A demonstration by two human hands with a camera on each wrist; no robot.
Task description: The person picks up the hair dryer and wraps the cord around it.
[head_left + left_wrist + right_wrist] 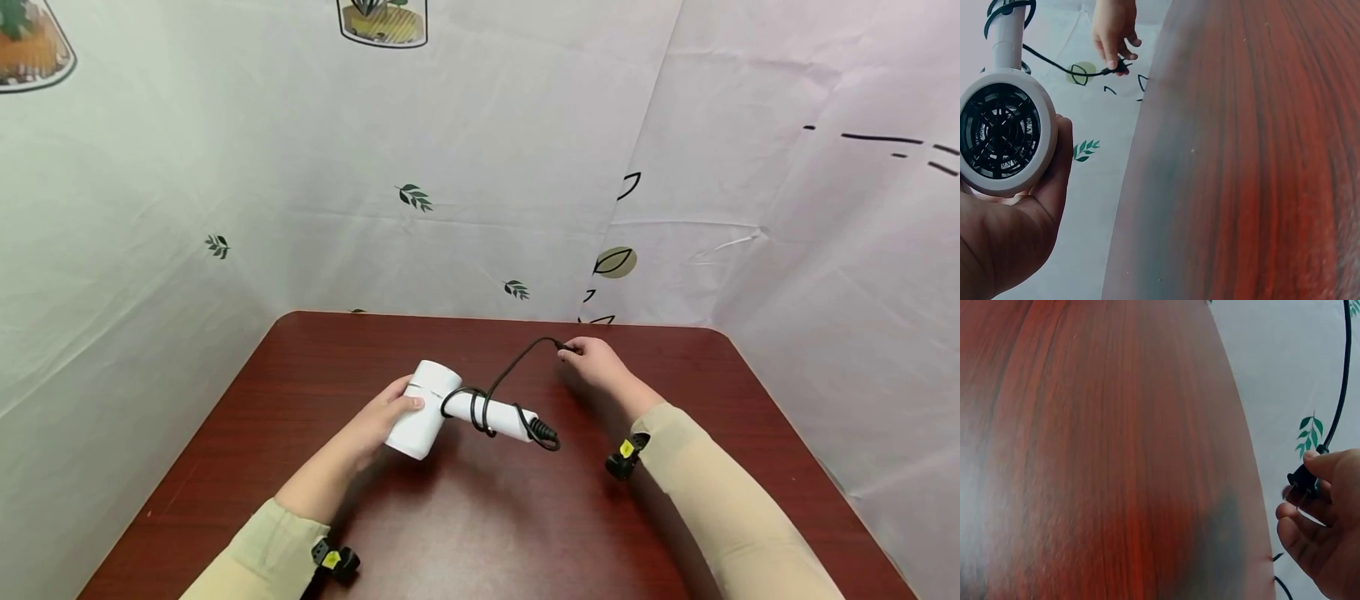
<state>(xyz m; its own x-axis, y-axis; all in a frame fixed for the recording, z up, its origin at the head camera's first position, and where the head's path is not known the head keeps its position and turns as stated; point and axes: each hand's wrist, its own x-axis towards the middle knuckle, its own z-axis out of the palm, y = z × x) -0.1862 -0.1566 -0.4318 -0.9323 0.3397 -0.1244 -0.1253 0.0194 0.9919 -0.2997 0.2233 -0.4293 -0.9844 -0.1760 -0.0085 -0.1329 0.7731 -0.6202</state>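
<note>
A white hair dryer (427, 417) is held above the table by my left hand (378, 421), which grips its barrel. In the left wrist view the round black grille (1000, 130) of the hair dryer faces the camera. Its handle (506, 417) points right, with the black cord (480, 408) looped loosely around it. From the handle the cord arcs up to my right hand (596, 364). There the thumb and fingers pinch the black plug (1304, 480), whose metal prongs show in the right wrist view.
A dark red wood-grain table (480, 533) lies beneath both hands. Pale cloth walls (480, 150) with printed leaves stand behind it and at the sides. Each wrist wears a small black camera, one on the left sleeve (255, 550), one by the right sleeve (720, 500).
</note>
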